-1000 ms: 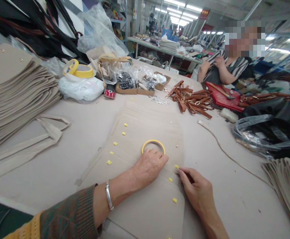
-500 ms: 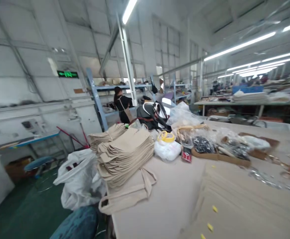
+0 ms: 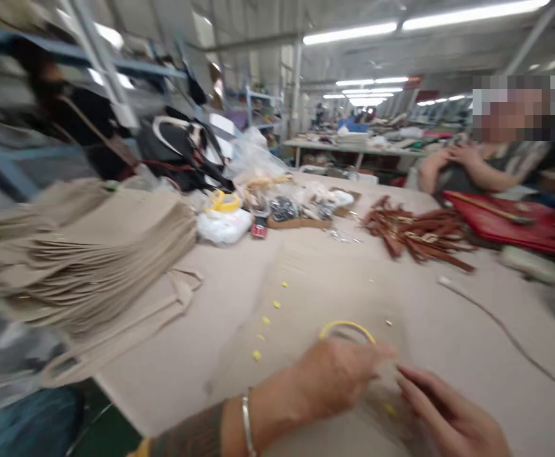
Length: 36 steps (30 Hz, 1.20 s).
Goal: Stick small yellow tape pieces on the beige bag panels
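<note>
My left hand (image 3: 339, 374), with a bracelet at the wrist, is closed around a roll of yellow tape (image 3: 348, 325), whose rim shows above the knuckles. My right hand (image 3: 453, 412) is at the lower right, its thumb and fingers pinched close to the left fingertips. What lies between those fingertips is blurred. Both hands are over a beige fabric panel (image 3: 325, 273) spread on the table. Small yellow tape pieces (image 3: 266, 320) lie in a row along the panel's left part.
A stack of beige fabric pieces (image 3: 129, 228) and a loose strap (image 3: 134, 336) are at left. Farther back are a yellow roll (image 3: 224, 202) on a white bag (image 3: 224, 227) and brown leather straps (image 3: 420, 231). A co-worker (image 3: 486, 158) sits across, behind a red item (image 3: 510, 222).
My view has swung right and down to the beige panel. Both hands, out of view before, now show at the bottom, the left with the roll of yellow tape.
</note>
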Tool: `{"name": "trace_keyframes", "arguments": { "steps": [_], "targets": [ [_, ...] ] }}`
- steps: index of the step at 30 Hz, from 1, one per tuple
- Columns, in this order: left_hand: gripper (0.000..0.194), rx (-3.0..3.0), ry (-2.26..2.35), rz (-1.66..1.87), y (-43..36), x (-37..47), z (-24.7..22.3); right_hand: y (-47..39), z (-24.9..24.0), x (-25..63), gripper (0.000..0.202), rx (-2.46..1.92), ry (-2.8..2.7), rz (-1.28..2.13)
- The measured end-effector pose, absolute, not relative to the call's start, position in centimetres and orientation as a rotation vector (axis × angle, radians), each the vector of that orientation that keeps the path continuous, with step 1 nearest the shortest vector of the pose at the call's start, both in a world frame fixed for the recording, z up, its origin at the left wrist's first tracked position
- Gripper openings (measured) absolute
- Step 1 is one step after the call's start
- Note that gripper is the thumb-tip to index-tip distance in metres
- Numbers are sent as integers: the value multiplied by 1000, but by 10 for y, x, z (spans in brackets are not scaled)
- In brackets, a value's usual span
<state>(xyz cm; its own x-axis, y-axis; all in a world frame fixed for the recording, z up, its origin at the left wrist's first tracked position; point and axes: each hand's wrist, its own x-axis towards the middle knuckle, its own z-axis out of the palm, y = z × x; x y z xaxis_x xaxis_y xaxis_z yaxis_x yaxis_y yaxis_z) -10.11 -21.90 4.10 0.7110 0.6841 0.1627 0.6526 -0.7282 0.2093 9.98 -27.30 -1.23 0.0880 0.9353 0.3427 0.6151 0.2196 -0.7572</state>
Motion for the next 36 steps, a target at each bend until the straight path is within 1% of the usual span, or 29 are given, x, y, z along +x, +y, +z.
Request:
{"name": "trace_keyframes", "arguments": {
  "steps": [1,2,4,11,15,20,21,23,25,27,29,31,34,36],
  "targets": [
    [43,2708,878,478,-220,-97,36,-282,-3,104,23,-1517,-1661,473],
    [47,2641,766,571,-219,-94,32,-286,4,105,21,-1510,-1694,462],
    [48,2561,703,659,-216,-95,24,-284,15,99,21,-1436,-1762,408],
    [37,2582,702,603,-219,-96,21,-275,19,83,19,-1202,-1983,242],
    [31,2565,682,531,-222,-95,20,-277,17,81,15,-1244,-1957,194],
    [7,2559,765,522,-220,-95,20,-275,15,76,15,-1309,-1884,59],
    [5,2566,780,534,-219,-94,21,-274,16,75,15,-1321,-1871,33],
    [6,2592,790,572,-215,-92,22,-273,19,74,14,-1348,-1833,28],
    [9,2638,792,610,-210,-88,24,-271,23,73,13,-1417,-1741,129],
    [12,2692,790,656,-207,-84,26,-267,26,73,12,-1524,-1562,368],
    [15,2730,747,722,-205,-79,29,-262,27,76,16,-1595,-1318,652],
    [17,2742,694,797,-205,-75,33,-255,24,84,22,-1598,-1096,848],
    [16,2769,766,801,-199,-73,36,-247,16,102,30,-1608,-938,1004],
    [14,2818,927,692,-191,-73,34,-244,8,112,36,-1654,-928,1079]
  ]
}}
